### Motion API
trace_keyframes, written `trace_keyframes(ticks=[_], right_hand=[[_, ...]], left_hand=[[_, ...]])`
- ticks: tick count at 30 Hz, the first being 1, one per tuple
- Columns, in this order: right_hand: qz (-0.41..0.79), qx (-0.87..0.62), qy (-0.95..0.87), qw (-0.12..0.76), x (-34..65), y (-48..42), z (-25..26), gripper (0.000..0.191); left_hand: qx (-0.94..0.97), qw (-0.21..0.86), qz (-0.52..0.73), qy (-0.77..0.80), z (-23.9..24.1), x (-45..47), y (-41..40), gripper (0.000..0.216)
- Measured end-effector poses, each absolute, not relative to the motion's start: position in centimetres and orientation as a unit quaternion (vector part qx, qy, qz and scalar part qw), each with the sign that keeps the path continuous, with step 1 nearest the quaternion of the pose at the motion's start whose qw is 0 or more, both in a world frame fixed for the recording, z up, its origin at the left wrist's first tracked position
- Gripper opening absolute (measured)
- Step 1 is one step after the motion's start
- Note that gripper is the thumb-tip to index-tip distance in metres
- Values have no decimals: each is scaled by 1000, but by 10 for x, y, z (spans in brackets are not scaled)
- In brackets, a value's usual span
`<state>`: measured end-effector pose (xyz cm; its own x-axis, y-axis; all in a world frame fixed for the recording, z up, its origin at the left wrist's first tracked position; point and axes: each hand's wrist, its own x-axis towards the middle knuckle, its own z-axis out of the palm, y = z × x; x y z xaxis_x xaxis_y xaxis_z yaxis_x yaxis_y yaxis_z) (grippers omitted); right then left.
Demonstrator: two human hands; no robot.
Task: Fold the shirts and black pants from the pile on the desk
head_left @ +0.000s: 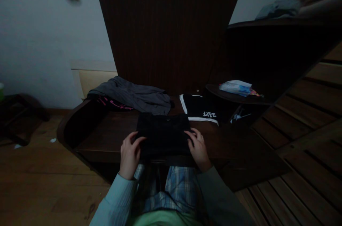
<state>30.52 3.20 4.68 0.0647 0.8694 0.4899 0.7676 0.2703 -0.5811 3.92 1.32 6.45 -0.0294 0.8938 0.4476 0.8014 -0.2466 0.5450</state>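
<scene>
A folded black garment (164, 135) lies at the front of the dark wooden bench, with a small light mark near its upper edge. At its left side, my left hand (130, 151) pinches the edge between thumb and fingers. My right hand (197, 145) grips the opposite side in the same way, fingers curled on the cloth. Just behind and to the right is a folded black cloth with white trim and white lettering (199, 108). Behind on the left, a rumpled grey garment (130, 94) rests partly over a black cloth with pink marks (114, 104).
The bench (104, 133) has a raised curved left end (64, 126) and a tall dark back panel (171, 33). On the right, a small shelf (213, 91) bears a blue-and-white plastic packet (236, 87). Wooden slats (301, 122) stand far right; a dark stool (20, 112) is far left.
</scene>
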Motion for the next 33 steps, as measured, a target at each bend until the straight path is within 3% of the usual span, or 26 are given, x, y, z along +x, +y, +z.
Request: trace_keyframes(ticks=[6,9,15,18,21,24,29,33], right_hand=[[110,-600,-699,373,305,31,43,33],[158,-598,-645,449,312,33,39,40],[302,-566,-481,598,336,49,32,63],[375,-555,-476,569,342,47,42,57],[446,-560,-469,517,338,39,61,42],[486,-581,-446,478,330,35,79,43],[533,-545,-456,459,323,51,95,51],[513,-528,-531,418,321,64,94,36]], left_hand=[[746,203,366,518,66,37,18,32],[704,243,407,529,65,33,18,31],[577,211,453,646,62,19,36,58],[546,287,451,645,66,20,48,66],[507,388,469,610,72,23,52,57],[451,457,464,611,78,21,52,56],[446,513,439,588,81,20,53,64],[488,512,448,547,79,27,60,64]])
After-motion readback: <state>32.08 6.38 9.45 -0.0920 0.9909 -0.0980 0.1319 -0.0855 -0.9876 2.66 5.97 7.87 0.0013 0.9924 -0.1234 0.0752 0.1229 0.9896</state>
